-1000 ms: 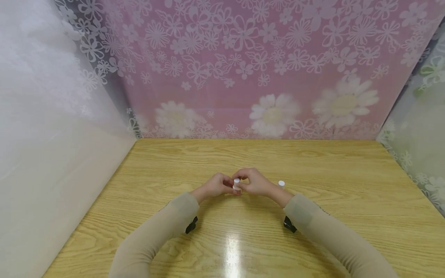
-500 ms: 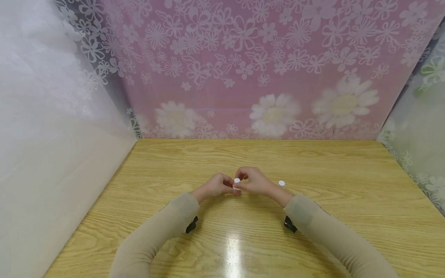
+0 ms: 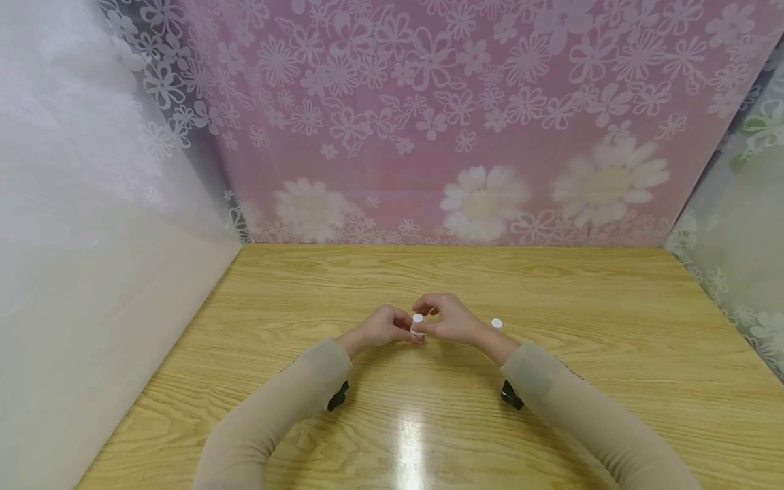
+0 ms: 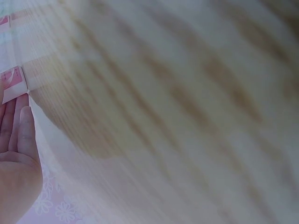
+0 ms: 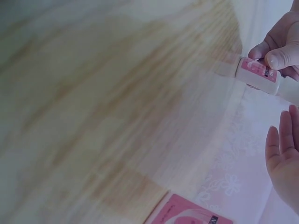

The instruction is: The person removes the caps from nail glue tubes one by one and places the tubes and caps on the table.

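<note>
A small white plastic bottle [image 3: 418, 333] with a pink label stands at the table's middle, between both hands. My left hand [image 3: 382, 325] grips its body from the left; in the right wrist view the left thumb and fingers pinch the bottle [image 5: 258, 74] across its label. At the top, the thumb and forefinger of my right hand [image 3: 450, 320] pinch the white cap [image 3: 418, 318]. The other fingers of the right hand [image 5: 285, 158] extend below the cap in the right wrist view. Part of the bottle [image 4: 15, 84] shows above the left hand [image 4: 21, 154] in the left wrist view.
A second white-capped bottle [image 3: 497, 324] stands behind my right wrist, mostly hidden; its pink label [image 5: 189, 212] shows in the right wrist view. The wood-grain table [image 3: 551, 286] meets a pink flowered backdrop [image 3: 392, 136] and pale side sheets. Black straps [image 3: 511, 395] hang under the forearms.
The right fingers have shifted slightly around the cap, opening away from it a little and coming back. My left hand and both bottles have stayed in place.
</note>
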`<state>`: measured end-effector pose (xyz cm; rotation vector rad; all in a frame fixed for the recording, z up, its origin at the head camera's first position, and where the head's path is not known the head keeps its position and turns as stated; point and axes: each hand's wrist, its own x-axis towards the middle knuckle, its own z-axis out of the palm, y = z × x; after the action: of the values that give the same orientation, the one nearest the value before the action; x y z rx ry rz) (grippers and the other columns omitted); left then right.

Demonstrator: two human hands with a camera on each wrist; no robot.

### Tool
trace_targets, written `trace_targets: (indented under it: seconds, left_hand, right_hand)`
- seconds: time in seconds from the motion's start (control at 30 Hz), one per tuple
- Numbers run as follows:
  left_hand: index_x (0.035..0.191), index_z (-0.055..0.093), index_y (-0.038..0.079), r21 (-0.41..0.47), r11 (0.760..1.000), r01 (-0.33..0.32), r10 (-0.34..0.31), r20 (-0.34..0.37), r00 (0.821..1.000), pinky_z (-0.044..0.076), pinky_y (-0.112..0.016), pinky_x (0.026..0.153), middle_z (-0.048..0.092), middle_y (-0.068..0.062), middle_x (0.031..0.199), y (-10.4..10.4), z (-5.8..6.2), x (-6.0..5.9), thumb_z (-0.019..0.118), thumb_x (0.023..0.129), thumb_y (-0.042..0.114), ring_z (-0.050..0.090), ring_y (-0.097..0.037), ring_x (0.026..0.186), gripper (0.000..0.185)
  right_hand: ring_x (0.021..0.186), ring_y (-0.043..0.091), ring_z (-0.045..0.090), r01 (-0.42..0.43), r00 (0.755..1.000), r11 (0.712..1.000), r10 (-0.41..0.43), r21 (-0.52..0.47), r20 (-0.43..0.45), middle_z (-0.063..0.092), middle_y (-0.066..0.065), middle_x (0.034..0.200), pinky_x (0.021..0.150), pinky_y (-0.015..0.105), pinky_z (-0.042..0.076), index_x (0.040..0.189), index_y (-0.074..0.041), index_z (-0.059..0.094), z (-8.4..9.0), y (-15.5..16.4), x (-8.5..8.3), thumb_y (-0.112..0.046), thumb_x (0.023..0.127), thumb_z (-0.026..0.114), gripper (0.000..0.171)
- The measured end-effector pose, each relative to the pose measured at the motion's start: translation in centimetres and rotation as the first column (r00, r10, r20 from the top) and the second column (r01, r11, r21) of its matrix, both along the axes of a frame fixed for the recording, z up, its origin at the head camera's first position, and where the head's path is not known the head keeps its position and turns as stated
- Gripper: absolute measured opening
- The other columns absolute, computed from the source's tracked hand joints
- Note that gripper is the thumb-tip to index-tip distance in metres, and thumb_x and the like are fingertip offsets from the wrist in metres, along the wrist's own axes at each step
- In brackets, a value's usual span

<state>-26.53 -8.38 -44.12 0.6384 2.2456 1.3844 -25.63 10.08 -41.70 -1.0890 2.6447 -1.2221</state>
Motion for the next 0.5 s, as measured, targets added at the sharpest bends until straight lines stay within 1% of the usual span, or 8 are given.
trace_targets:
  seconds: [0.1,0.23,0.37,0.5]
  left_hand:
    - [0.091,0.068,0.000,0.009,1.000,0.004,-0.004,0.008,1.000,0.046,-0.024,0.075,0.067,-0.006,0.084,0.00,0.07,0.02,0.067,0.078,0.006,0.062,-0.012,0.081,0.014]
    - [0.092,0.067,-0.001,0.031,0.999,0.008,-0.010,0.038,0.999,0.046,-0.025,0.075,0.067,-0.008,0.085,0.02,0.16,0.08,0.066,0.078,0.003,0.063,-0.013,0.081,0.015]
    - [0.093,0.067,-0.001,0.042,0.999,0.009,-0.011,0.056,0.998,0.046,-0.025,0.075,0.067,-0.008,0.085,0.01,0.20,0.13,0.065,0.078,0.003,0.063,-0.014,0.081,0.015]
    - [0.093,0.068,-0.001,0.035,0.999,0.008,-0.009,0.045,0.999,0.047,-0.025,0.074,0.067,-0.008,0.085,0.01,0.24,0.15,0.066,0.078,0.003,0.063,-0.013,0.081,0.015]
  right_hand:
    - [0.079,0.011,0.054,0.029,0.999,1.000,-0.029,0.008,0.028,0.060,-0.003,0.084,0.076,0.034,0.043,0.088,-0.006,0.061,-0.08,-0.01,-0.12,-0.020,0.078,0.069,0.019]
    - [0.076,0.009,0.054,0.033,0.999,0.999,-0.033,0.013,0.022,0.058,-0.006,0.078,0.075,0.035,0.044,0.080,-0.012,0.058,-0.19,0.01,-0.22,-0.021,0.078,0.069,0.015]
    - [0.075,0.009,0.054,0.025,1.000,1.000,-0.026,0.013,0.016,0.058,-0.006,0.078,0.075,0.034,0.044,0.079,-0.012,0.058,-0.16,-0.02,-0.21,-0.020,0.078,0.069,0.014]
    - [0.078,0.011,0.054,0.016,1.000,1.000,-0.016,0.010,0.019,0.059,-0.005,0.080,0.076,0.034,0.045,0.081,-0.011,0.060,-0.13,-0.04,-0.19,-0.018,0.079,0.068,0.011]
